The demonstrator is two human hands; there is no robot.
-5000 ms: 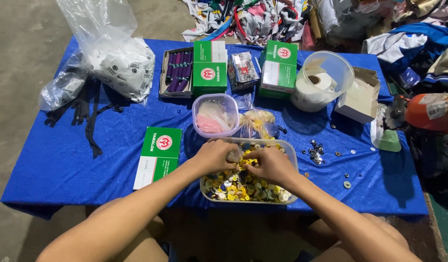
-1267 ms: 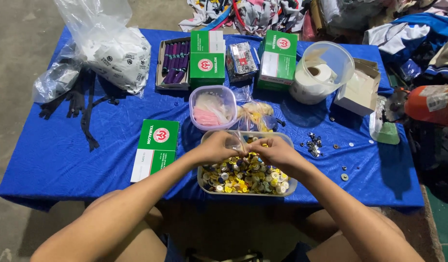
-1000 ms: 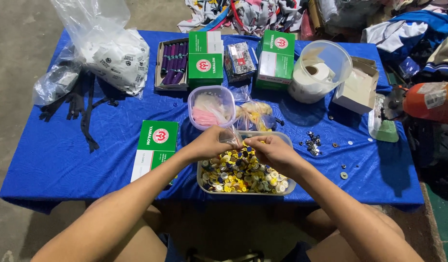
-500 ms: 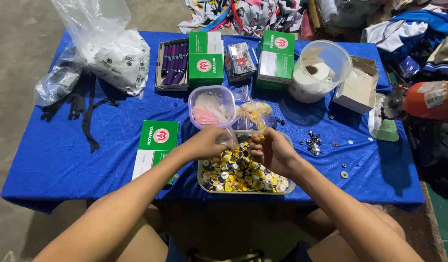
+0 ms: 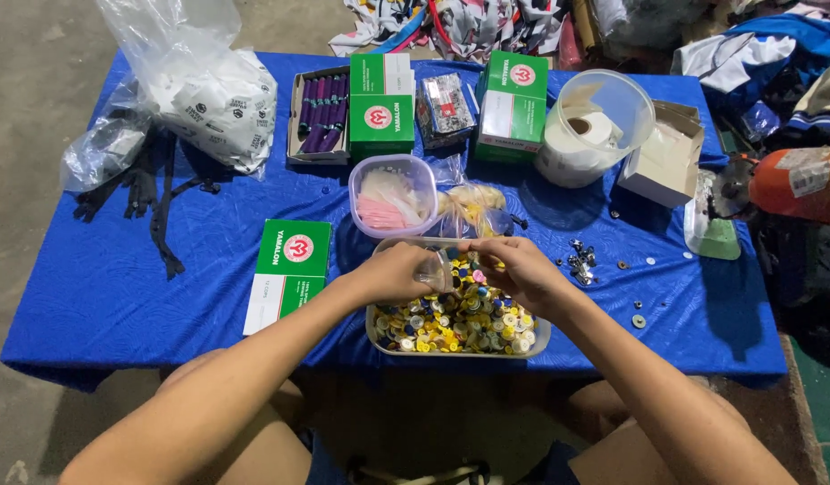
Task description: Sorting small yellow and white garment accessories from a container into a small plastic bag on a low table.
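Over the tray of mixed buttons (image 5: 451,328) at the table's near edge, the left hand (image 5: 399,272) and right hand (image 5: 516,269) pinch a small clear piece (image 5: 436,269) between closed fingers. A green-and-white box (image 5: 287,274) lies left; two more green boxes (image 5: 380,103) stand far, flanking a clear packet (image 5: 445,106).

Both hands — left hand (image 5: 399,272), right hand (image 5: 512,268) — risen from button tray (image 5: 541,339), now pinching small clear bag (image 5: 436,269).
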